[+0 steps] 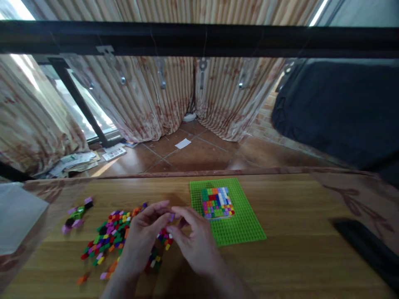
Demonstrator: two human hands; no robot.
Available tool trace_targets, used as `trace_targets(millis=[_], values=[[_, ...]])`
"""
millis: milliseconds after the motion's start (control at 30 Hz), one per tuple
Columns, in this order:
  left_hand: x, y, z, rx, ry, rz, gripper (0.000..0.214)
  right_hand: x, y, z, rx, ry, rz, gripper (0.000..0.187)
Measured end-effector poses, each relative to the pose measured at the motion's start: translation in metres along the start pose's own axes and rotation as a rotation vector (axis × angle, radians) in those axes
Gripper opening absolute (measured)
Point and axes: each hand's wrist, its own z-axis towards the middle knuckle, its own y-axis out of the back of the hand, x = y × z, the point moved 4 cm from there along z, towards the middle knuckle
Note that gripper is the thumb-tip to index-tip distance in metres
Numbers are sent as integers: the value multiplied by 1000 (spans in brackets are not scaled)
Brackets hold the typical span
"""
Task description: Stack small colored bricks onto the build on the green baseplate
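Fingertips of my left hand [145, 228] and right hand [195, 238] together pinch a small purple brick [171, 217], between the loose brick pile [116, 228] on the left and green studded baseplate [245, 226] on the right.

The left hand [141, 234] hides part of the loose bricks [116, 232] at lower left. A purple piece [171, 217] between it and the right hand [199, 243] is too small to identify. The right edge crops a blurred black object [363, 245].
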Motion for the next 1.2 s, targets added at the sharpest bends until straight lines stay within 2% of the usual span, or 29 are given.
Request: trace_targets(millis=[167, 267, 367, 500, 567, 600, 667, 767, 933, 1200], values=[[7, -11, -5, 85, 31, -105, 45, 2, 4, -1, -4, -20, 47, 17], [12, -14, -4, 116, 17, -97, 43, 7, 22, 1, -46, -14, 34, 15], [13, -17, -3, 107, -24, -11, 38, 11, 62, 2, -186, -15, 6, 17], [10, -26, -6, 132, -97, 75, 35, -6, 131, -3, -562, -101, 37, 19], [10, -33, -9, 186, -100, 101, 39, -27, 149, -5, -610, -213, 54, 27], [12, -37, -10, 221, -92, 107, 42, -37, 153, -6, -592, -276, 22, 30], [17, -43, -12, 282, -79, 114, 52, -55, 153, -6, -535, -368, -62, 31], [26, -50, -12, 347, -93, 160, 60, -66, 140, -4, -438, -398, -132, 31], [36, -57, -13, 444, -152, 236, 58, -60, 121, 2, -361, -338, -190, 30], [36, -62, -15, 480, -158, 284, 56, -49, 118, 4, -292, -234, -337, 34]])
